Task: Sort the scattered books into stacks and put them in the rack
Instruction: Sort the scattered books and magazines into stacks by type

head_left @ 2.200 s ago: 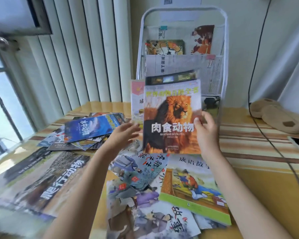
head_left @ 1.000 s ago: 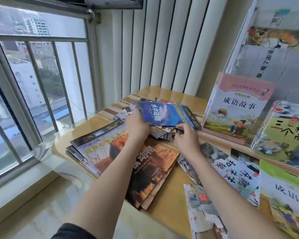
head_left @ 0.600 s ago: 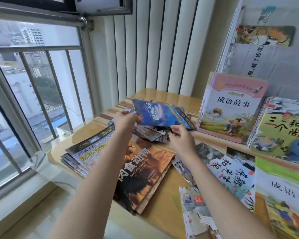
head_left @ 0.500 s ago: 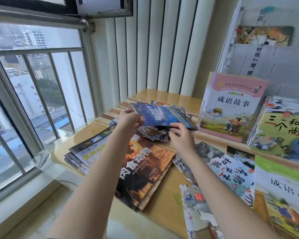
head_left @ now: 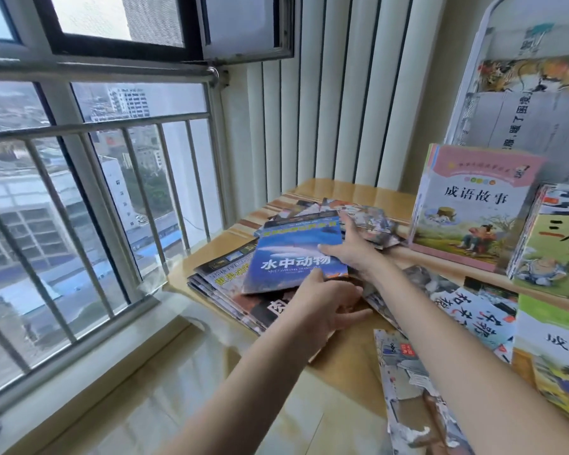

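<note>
A blue sea-animal book (head_left: 289,257) lies on top of the stack of animal books (head_left: 217,279) at the table's left edge, by the window. My left hand (head_left: 322,307) rests on the stack with fingers spread and its thumb at the blue book's near edge. My right hand (head_left: 352,254) lies flat along the blue book's right edge, fingers straight and pointing to a small pile of scattered books (head_left: 372,221) behind. The white wire rack (head_left: 467,77) stands at the upper right with papers and a picture book in it.
A pink story book (head_left: 473,205) and a green picture book (head_left: 559,244) lean upright against the rack's foot. More thin books (head_left: 473,307) lie scattered on the wooden table (head_left: 342,356) at lower right. Barred window (head_left: 79,208) on the left, vertical blinds behind.
The blue book, held up over the far pile by both hands, now lies on the left stack. Both hands have let go and flattened beside it.
</note>
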